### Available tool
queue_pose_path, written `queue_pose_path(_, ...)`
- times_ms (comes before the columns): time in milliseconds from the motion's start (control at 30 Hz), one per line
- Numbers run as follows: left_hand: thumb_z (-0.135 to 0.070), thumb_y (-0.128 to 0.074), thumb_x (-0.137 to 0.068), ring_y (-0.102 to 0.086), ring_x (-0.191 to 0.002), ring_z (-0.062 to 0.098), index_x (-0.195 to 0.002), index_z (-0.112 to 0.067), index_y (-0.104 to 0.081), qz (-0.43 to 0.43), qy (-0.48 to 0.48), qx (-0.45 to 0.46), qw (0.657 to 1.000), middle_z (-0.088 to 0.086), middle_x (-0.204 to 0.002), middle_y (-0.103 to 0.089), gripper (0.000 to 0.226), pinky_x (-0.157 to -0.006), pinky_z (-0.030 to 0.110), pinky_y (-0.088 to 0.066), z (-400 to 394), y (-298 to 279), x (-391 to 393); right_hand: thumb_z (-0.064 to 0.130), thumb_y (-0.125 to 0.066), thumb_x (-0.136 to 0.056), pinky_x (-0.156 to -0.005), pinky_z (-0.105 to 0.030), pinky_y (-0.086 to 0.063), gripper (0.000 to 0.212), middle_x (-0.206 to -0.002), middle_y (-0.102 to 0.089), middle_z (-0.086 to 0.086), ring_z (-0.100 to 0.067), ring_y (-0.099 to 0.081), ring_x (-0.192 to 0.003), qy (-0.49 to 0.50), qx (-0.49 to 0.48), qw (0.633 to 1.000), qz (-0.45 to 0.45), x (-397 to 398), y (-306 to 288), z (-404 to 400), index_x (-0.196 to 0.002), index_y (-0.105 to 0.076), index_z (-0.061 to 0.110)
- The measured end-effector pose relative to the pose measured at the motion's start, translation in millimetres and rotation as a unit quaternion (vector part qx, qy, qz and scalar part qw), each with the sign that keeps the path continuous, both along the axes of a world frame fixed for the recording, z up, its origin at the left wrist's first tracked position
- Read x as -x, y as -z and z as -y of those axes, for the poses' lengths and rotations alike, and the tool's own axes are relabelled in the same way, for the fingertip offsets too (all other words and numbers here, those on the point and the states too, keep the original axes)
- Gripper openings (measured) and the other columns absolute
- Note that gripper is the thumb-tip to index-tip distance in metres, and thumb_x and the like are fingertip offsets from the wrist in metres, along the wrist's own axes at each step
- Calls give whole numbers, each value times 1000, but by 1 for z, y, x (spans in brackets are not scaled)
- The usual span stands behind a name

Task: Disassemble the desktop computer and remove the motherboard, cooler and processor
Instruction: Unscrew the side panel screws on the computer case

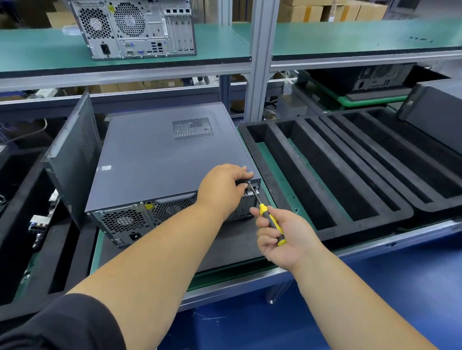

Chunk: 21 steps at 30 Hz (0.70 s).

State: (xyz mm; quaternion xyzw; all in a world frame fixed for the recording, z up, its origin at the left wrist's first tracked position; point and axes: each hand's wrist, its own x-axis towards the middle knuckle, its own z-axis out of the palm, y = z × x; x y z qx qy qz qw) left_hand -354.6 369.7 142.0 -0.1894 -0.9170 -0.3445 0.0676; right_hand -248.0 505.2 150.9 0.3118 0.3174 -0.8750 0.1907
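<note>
Gripping hands: left hand (223, 187) holds one computer case (169, 161), near right corner
Right hand (281, 234): holds one screwdriver (268, 215)
Far shelf: one second computer (133, 26)

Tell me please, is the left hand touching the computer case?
Touching: the head view shows the left hand resting on the computer case, fingers curled over its rear top edge.
</note>
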Motion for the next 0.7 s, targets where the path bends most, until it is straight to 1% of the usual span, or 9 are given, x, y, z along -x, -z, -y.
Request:
queue_pose_path(67, -13, -65, -91, -53, -124, 8, -121, -26, -69, -1, -3, 0, 1000, -10, -132, -60, 33, -100, 19, -37, 0, 1, 0, 25, -48, -102, -33, -19, -25, 30, -59, -51, -3, -8, -29, -40, 6, -44, 999, -14, 0, 3, 3, -107, -66, 1)
queue_pose_path(167, -13, -64, -92, -49, -128, 7, -122, -26, -68, 1, -3, 11, 1000, -10, -135, -59, 34, -100, 16, -32, 0, 0, 0, 21, -53, -100, -36, -21, -23, 22, -60, -50, -2, -9, -26, -42, 4, -183, 982, -49, 1, 10, 10, -106, -66, 5)
queue_pose_path(333, -13, -63, -93, -42, -134, 8, -128, -26, -64, 2, 5, 36, 999, -11, -139, -55, 37, -107, 19, -28, 2, 0, -1, 21, -57, -96, -47, -27, -30, 11, -64, -55, -1, -13, -36, -49, -18, -427, 900, -91, 4, 14, 17, -98, -67, 17)
queue_pose_path(500, -11, -63, -92, -40, -136, 8, -130, -26, -62, 12, 14, 42, 999, -11, -141, -53, 41, -111, 21, -27, 3, -1, -1, 26, -53, -97, -52, -30, -33, 20, -62, -54, 0, -15, -38, -51, -51, -510, 853, -99, 5, 12, 19, -85, -64, 16)
queue_pose_path(533, -9, -62, -92, -40, -136, 9, -129, -26, -63, 14, 16, 39, 999, -10, -141, -53, 41, -111, 21, -27, 3, -1, -1, 27, -53, -97, -50, -29, -32, 21, -61, -53, -1, -15, -37, -48, -47, -479, 873, -81, 5, 12, 18, -87, -65, 13)
queue_pose_path(567, -8, -62, -92, -40, -136, 9, -129, -25, -63, 14, 17, 37, 999, -9, -141, -53, 41, -111, 21, -27, 3, -1, -1, 27, -54, -98, -45, -27, -30, 24, -61, -52, -3, -13, -34, -43, -39, -397, 915, -57, 6, 10, 17, -90, -66, 9)
queue_pose_path(600, -7, -62, -92, -40, -136, 9, -129, -25, -63, 13, 18, 37, 999, -9, -141, -53, 41, -112, 21, -27, 3, -2, -1, 29, -53, -99, -40, -25, -27, 29, -60, -51, -4, -12, -32, -40, -36, -281, 958, -35, 6, 7, 15, -93, -67, 4)
queue_pose_path(633, -6, -61, -92, -40, -136, 10, -129, -25, -63, 12, 19, 39, 999, -9, -141, -53, 42, -112, 20, -26, 3, -2, -1, 30, -51, -100, -37, -22, -27, 34, -59, -50, -4, -11, -31, -39, -40, -171, 984, -16, 5, 4, 12, -95, -66, 0)
queue_pose_path(700, -5, -60, -92, -40, -137, 9, -130, -25, -63, 11, 21, 42, 999, -9, -142, -52, 43, -111, 18, -24, 4, -2, -1, 32, -49, -101, -36, -21, -28, 34, -57, -47, -2, -10, -34, -40, -41, -46, 998, -8, 4, 3, 8, -92, -63, 1)
